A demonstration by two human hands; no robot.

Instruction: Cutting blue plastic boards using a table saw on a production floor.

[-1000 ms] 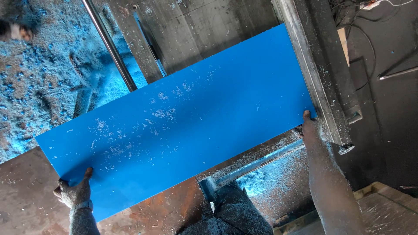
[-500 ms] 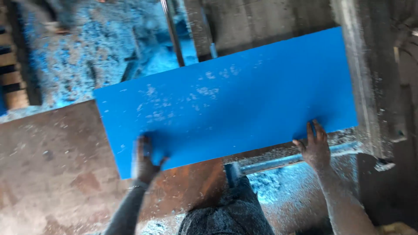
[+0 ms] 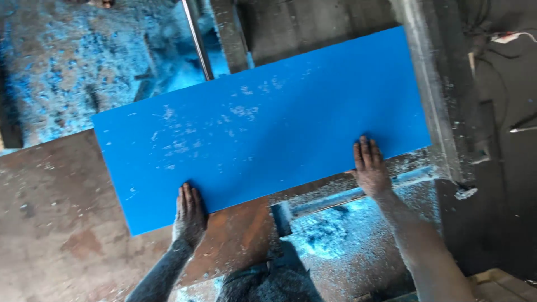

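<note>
Both palms lie flat and open on the near edge of the blue board point(image 3: 263, 128), left hand point(image 3: 189, 215) near the left end, right hand point(image 3: 370, 168) toward the right. The board rests on the rusty table point(image 3: 50, 223), its long axis running left to right, right end tilted farther away. Fingers could slide toward the thin upright blade point(image 3: 197, 39) beyond it, since dust makes the surface slick.

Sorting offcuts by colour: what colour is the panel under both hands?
Bright blue panel, dusted with pale shavings; head view.

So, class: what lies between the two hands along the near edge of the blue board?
In the head view, between left hand and right hand: blue board edge, rusty table.
</note>
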